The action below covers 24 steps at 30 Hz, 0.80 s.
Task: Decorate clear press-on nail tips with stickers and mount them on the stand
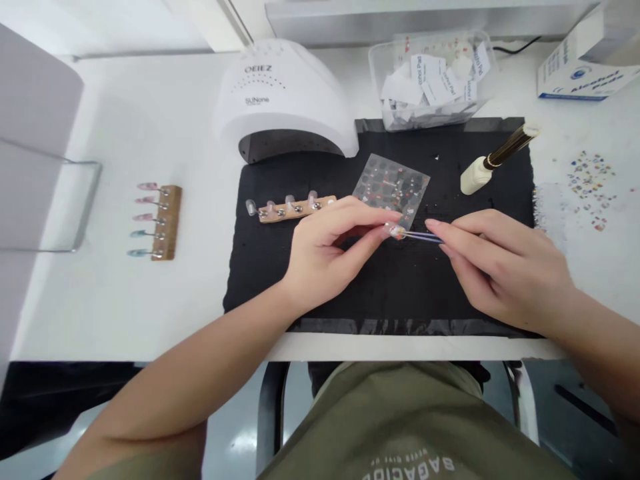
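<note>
Between thumb and index finger, my left hand (333, 250) pinches a small artificial nail (397, 231) with orange and white decoration on it. My right hand (505, 267) grips slim tweezers (423, 236), whose tips reach the nail from the right. Just behind the nail lies a clear sticker sheet (393, 183) with small coloured motifs, partly covered by my left fingers. A wooden nail stand (285, 210) holding several clear and pinkish nails is beyond my left wrist. Behind my right hand stands a cream polish bottle (476, 177) with a dark gold cap.
A white nail lamp (287, 93) is at the back, beside a clear tub (430, 120) of alcohol pad packets. An alcohol pads box (575, 77) stands back right. Tiny loose decorations (593, 177) lie right of the black mat (400, 293). Another nail stand (171, 223) is far left.
</note>
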{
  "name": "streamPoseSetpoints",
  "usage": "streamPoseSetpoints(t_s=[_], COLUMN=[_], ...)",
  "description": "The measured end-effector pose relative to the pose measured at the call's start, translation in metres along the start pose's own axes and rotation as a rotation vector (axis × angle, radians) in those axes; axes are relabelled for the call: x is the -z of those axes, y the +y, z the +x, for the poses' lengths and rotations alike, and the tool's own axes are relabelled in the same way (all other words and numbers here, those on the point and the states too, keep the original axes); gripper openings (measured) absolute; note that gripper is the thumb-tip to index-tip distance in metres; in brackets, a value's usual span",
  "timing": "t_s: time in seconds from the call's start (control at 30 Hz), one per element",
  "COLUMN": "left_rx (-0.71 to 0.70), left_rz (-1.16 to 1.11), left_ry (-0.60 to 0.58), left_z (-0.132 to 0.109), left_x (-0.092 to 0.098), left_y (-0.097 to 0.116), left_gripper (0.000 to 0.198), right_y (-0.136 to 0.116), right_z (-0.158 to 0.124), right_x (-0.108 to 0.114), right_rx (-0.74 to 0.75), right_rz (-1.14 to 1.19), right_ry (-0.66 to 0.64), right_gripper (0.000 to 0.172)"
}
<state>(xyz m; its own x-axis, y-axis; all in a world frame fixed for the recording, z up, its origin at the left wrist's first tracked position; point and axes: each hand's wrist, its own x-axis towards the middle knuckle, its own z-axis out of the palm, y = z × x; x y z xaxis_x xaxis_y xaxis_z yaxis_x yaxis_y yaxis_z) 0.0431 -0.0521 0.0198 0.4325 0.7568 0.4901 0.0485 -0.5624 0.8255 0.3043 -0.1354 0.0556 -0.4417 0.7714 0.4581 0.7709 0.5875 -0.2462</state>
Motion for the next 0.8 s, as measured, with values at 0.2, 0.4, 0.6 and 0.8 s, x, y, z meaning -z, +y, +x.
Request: streamPoseSetpoints(t_s=[0.2,0.4,0.6,0.8], left_rx=[-0.034,-0.071,-0.062,-0.020], left_rz=[0.032,0.045,0.051,0.044], left_ry=[0.001,-0.002,0.004,-0.005], left_z=[0.0002,0.0013,0.0009,-0.0002], left_x=[-0.0002,-0.0013,-0.0010,-0.0009], left_y=[-0.0017,-0.0010,-0.0008,0.0014], left_gripper=[0.020,0.029,0.027,0.022], right_y=[-0.0001,0.0006,0.0014,0.0017], right_z=[0.0004,0.0008,-0.0022,-0.0016], right_x=[0.0000,-0.0001,-0.0012,-0.0019], right_rx=[0.028,0.042,-0.004,0.019], right_rz=[-0.024,-0.061,-0.026,-0.034], right_ry=[0.011,0.010,-0.005,0.004], right_gripper=[0.043,0.041,0.044,0.042])
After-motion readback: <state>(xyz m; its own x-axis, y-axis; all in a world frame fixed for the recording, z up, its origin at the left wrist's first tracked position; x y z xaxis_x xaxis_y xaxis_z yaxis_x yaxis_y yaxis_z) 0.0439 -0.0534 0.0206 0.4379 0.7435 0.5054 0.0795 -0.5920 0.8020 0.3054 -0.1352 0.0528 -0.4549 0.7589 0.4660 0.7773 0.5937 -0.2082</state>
